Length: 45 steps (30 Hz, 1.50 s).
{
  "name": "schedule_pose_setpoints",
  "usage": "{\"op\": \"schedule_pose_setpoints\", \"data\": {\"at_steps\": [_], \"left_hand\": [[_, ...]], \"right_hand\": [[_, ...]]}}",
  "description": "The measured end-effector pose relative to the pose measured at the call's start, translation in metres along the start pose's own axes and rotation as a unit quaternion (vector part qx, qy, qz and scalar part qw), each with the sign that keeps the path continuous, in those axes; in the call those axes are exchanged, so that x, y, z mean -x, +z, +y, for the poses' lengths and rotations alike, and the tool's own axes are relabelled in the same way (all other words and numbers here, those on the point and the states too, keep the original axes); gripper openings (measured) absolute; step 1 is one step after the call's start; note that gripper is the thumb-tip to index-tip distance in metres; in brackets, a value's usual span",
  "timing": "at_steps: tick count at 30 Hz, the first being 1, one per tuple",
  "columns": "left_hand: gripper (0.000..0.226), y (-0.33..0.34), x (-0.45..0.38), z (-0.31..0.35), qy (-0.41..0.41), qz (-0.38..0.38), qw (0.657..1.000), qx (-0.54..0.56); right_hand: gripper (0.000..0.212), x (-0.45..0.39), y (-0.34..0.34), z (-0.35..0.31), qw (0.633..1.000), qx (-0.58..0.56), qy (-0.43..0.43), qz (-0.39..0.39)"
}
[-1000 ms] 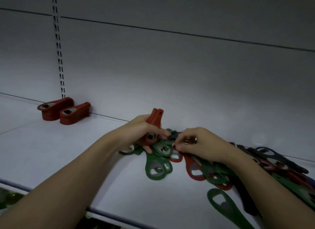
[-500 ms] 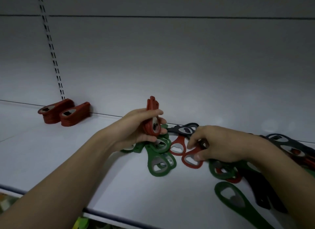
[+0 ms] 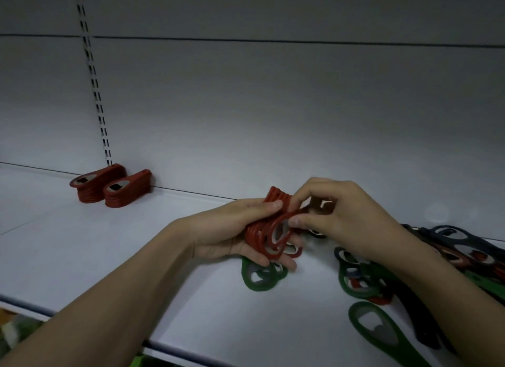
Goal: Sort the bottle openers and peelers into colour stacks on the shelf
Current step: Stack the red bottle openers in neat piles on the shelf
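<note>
While both hands (image 3: 276, 230) clasp, red openers (image 3: 269, 230) sit between.

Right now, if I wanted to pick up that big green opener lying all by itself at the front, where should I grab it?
Probably the handle of the lone green opener, from above. It lies flat on the shelf, apart from the mixed pile, with its ring end pointing left. The handle runs down to the right, so pinch its two long edges there.
</note>
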<state>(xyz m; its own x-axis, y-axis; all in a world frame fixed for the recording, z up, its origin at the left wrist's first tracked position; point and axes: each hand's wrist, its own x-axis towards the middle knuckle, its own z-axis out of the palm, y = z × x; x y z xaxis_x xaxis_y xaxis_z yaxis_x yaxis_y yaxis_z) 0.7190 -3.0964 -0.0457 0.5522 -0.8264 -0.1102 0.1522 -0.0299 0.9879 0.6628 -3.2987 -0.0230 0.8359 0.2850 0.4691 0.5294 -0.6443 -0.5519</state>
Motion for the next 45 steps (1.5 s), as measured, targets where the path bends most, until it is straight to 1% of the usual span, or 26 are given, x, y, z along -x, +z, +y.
{"op": "schedule_pose_setpoints", "data": {"at_steps": [1,2,4,6,7,8,9,12,13,15,17,18,22,26,30,34,38,39,42,44,45], "left_hand": [[0.046,0.001,0.0,0.0,0.002,-0.022,1.0,0.006],[0.046,0.002,0.0,0.0,0.008,-0.022,1.0,0.015],[0.046,0.002,-0.002,0.001,0.03,0.032,0.998,0.034],[0.046,-0.001,-0.005,0.002,0.061,0.096,0.992,0.051],[0.048,-0.003,-0.005,0.003,0.076,0.121,0.988,0.065],[0.05,-0.004,-0.005,0.004,0.089,0.145,0.982,0.082],[0.051,-0.006,-0.005,0.005,0.098,0.168,0.976,0.095],[0.044,-0.009,-0.006,0.005,0.097,0.216,0.965,0.116],[0.041,-0.009,-0.006,0.004,0.09,0.223,0.964,0.116],[0.039,-0.01,-0.007,0.003,0.07,0.226,0.966,0.107],[0.04,-0.011,-0.007,0.003,0.053,0.222,0.968,0.103],[0.044,-0.011,-0.007,0.004,0.048,0.221,0.968,0.106],[0.056,-0.012,-0.006,0.005,0.038,0.225,0.964,0.14],[0.047,-0.013,-0.005,0.006,0.043,0.234,0.96,0.147],[0.041,-0.016,-0.005,0.005,0.024,0.248,0.96,0.125],[0.041,-0.016,-0.003,0.006,0.022,0.252,0.959,0.13],[0.041,-0.012,-0.003,0.006,0.02,0.232,0.964,0.125],[0.041,-0.011,-0.002,0.007,0.021,0.225,0.967,0.122],[0.04,-0.006,0.0,0.008,0.017,0.191,0.975,0.109],[0.047,-0.001,0.002,0.007,0.0,0.132,0.988,0.079],[0.05,0.002,0.002,0.005,-0.009,0.095,0.994,0.062]], "right_hand": [[0.014,-0.001,0.005,0.0,1.0,0.014,-0.022,0.014],[0.017,-0.001,0.01,0.002,0.998,0.023,-0.042,0.033],[0.019,-0.003,0.013,0.003,0.995,0.009,-0.053,0.083],[0.021,-0.004,0.008,0.005,0.991,0.009,-0.024,0.129],[0.022,-0.004,0.005,0.008,0.991,0.023,-0.002,0.13],[0.023,-0.004,0.002,0.011,0.993,0.043,0.021,0.11],[0.023,-0.003,0.002,0.014,0.994,0.07,0.04,0.073],[0.02,-0.001,0.011,0.022,0.985,0.149,0.065,-0.065],[0.024,0.0,0.014,0.024,0.977,0.172,0.07,-0.105],[0.037,0.001,0.016,0.026,0.96,0.21,0.081,-0.165],[0.047,0.002,0.017,0.024,0.952,0.228,0.083,-0.185],[0.048,0.002,0.017,0.023,0.952,0.227,0.083,-0.187],[0.039,0.002,0.018,0.021,0.957,0.199,0.089,-0.191],[0.029,0.003,0.013,0.018,0.955,0.181,0.107,-0.211],[0.022,0.002,0.007,0.015,0.963,0.136,0.122,-0.199],[0.011,0.001,0.003,0.015,0.975,0.109,0.125,-0.151],[0.01,0.0,-0.002,0.011,0.979,0.081,0.12,-0.145],[0.011,0.0,-0.005,0.009,0.983,0.07,0.11,-0.129],[0.013,0.002,-0.018,-0.001,0.996,-0.007,0.077,-0.039],[0.012,0.002,-0.018,-0.006,0.997,-0.047,0.053,0.004],[0.012,0.002,-0.015,-0.007,0.998,-0.041,0.043,0.013]]}}
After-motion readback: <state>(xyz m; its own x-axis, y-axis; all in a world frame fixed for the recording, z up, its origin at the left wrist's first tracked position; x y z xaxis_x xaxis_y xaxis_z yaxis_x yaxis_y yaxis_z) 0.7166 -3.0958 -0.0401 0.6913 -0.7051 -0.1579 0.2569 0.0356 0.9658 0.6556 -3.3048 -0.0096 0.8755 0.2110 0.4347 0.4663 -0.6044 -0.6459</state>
